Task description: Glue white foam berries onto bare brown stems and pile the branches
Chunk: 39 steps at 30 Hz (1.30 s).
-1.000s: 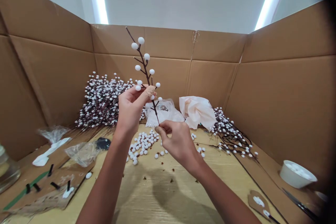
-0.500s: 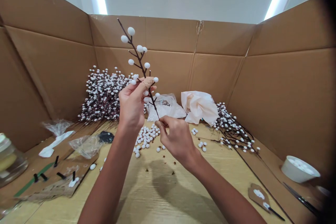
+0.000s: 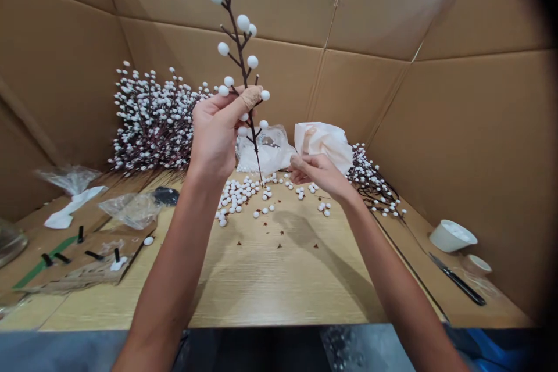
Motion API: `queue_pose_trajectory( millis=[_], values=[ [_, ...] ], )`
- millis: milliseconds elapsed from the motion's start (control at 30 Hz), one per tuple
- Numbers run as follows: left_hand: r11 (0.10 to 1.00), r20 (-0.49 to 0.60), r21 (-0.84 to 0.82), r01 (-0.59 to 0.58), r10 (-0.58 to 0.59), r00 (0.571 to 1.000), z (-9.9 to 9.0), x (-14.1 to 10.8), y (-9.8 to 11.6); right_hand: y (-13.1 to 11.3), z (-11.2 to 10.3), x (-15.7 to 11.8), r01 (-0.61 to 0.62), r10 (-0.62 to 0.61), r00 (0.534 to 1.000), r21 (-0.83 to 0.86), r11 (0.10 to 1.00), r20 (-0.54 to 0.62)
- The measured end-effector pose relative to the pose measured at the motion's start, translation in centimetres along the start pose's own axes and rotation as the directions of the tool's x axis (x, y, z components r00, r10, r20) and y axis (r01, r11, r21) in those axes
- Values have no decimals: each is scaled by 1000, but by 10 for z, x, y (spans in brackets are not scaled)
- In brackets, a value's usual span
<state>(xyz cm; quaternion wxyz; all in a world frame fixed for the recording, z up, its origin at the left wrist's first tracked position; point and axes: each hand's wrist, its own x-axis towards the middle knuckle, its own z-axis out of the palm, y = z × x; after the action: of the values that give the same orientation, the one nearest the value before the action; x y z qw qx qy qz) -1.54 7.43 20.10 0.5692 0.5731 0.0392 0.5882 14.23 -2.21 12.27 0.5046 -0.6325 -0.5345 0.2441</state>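
Note:
My left hand (image 3: pixel 218 133), with a tan bandage (image 3: pixel 250 97) round its thumb, is closed on an artificial berry branch (image 3: pixel 242 49). The dark brown stem stands nearly upright, with white round berries on many side twigs and a few bare twig tips. Its thin lower end points down over the loose white berries (image 3: pixel 235 195) on the table. My right hand (image 3: pixel 320 171) is apart from the branch, to its right, in front of a crumpled white cloth or paper (image 3: pixel 325 139). Its thumb and fingers are pressed together; what they hold, if anything, is hidden.
Finished-looking berry branches (image 3: pixel 152 122) are heaped at back left, with a smaller pile (image 3: pixel 377 180) at right. A clear bag (image 3: pixel 265 148) lies between. A white cup (image 3: pixel 452 235) and a knife (image 3: pixel 457 279) are on the right; cardboard walls (image 3: pixel 274 64) surround the table.
My right hand has left the stem's lower end and moved right. My left hand still holds the branch. The view has tilted down, showing the table's front edge.

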Motion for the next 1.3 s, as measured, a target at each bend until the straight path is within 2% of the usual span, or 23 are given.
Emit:
queue_pose_trajectory(
  millis=[67,133,233,333,433,600,767,967,1067,1167,1300],
  values=[
    [1000,37,-19,21,-20,999,2,-1,-1,28,1,4,-36,47,995,-126,991,85],
    [999,73,-40,36,-33,997,4,-4,-3,55,13,7,15,30,988,-282,959,154],
    [997,133,-44,71,-64,989,7,-8,-4,87,37,11,36,19,989,-367,930,146],
    [995,189,-41,86,-77,979,9,-12,-2,104,54,16,56,-3,991,-402,914,130],
    [995,230,-59,85,-70,971,9,-15,0,108,61,20,64,-5,991,-437,897,134],
    [994,272,-57,92,-73,959,12,-18,1,104,65,24,49,24,989,-479,876,145],
    [993,261,-52,102,-85,962,14,-22,4,102,68,25,45,38,986,-479,877,161],
    [993,250,-27,117,-106,962,14,-23,5,95,54,27,-12,66,988,-359,933,138],
    [994,259,-27,111,-100,961,13,-22,5,78,37,25,-33,69,988,-246,969,140],
    [994,270,-36,107,-94,958,12,-22,5,50,18,20,-8,24,988,-103,995,156],
    [995,258,-30,100,-89,962,11,-22,5,7,1,13,53,-82,987,200,978,140]
  ],
)
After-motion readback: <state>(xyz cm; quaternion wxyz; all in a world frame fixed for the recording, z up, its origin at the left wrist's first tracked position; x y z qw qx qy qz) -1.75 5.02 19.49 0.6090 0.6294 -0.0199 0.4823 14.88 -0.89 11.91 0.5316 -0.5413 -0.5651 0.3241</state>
